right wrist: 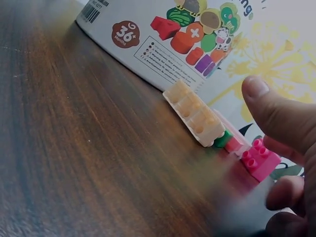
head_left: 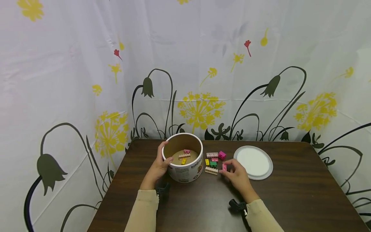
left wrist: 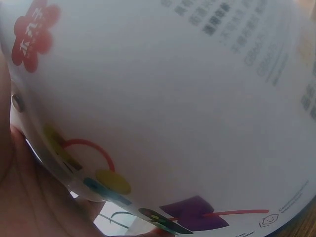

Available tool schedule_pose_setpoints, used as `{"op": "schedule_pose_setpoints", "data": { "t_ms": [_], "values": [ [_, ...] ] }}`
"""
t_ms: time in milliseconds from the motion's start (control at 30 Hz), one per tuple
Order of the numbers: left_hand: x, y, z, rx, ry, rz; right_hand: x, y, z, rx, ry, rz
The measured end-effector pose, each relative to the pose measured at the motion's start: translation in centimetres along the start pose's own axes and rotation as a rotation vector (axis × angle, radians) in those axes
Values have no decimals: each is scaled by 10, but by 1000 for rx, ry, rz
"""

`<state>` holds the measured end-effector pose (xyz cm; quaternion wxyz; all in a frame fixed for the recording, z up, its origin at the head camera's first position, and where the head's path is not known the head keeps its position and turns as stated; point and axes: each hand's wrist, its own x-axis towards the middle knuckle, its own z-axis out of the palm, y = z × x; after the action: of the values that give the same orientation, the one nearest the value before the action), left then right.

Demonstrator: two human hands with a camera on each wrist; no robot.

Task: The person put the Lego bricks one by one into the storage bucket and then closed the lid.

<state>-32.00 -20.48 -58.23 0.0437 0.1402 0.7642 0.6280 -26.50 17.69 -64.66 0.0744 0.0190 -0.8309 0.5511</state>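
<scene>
My left hand [head_left: 160, 167] grips the near left side of a white bucket [head_left: 185, 174], thumb over the rim and fingers around the outside. In the left wrist view the bucket's printed wall [left wrist: 173, 113] fills most of the picture, with part of that hand [left wrist: 39, 192] at its edge. A few toy bricks lie inside, among them a yellow brick [head_left: 184, 161]. To the right, my right hand [head_left: 237, 174] holds a small pink brick [head_left: 224, 167] between thumb and fingertips. In the right wrist view the thumb [right wrist: 276, 113] partly frames a magenta brick [right wrist: 260, 162]; contact is unclear there.
Between bucket and right hand lie several loose bricks, including a green brick [head_left: 213, 164], a cream brick [head_left: 211, 170] and a pale pink brick [head_left: 212, 155]. A round white lid [head_left: 253, 161] lies right of them on the brown table [head_left: 191, 206]. A floral curtain [head_left: 200, 64] hangs behind.
</scene>
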Motion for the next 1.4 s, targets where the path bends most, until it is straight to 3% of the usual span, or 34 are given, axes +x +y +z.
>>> {"op": "schedule_pose_setpoints", "data": {
  "t_ms": [500, 733, 900, 1200, 1400],
  "values": [
    [1, -3, -1, 6, 0, 12, 3, 1, 3, 90, 12, -46],
    [1, -4, -2, 43, 13, -14, 10, -16, 9, 107, 13, -148],
    [0, -4, -1, 38, 11, -19, 17, -49, 13, 167, 5, -226],
    [0, -6, -1, 30, 15, -23, 47, -145, 30, 298, -59, -306],
    [1, -4, -1, 44, 4, -24, 73, -169, 63, 345, -120, -357]
  ]
}}
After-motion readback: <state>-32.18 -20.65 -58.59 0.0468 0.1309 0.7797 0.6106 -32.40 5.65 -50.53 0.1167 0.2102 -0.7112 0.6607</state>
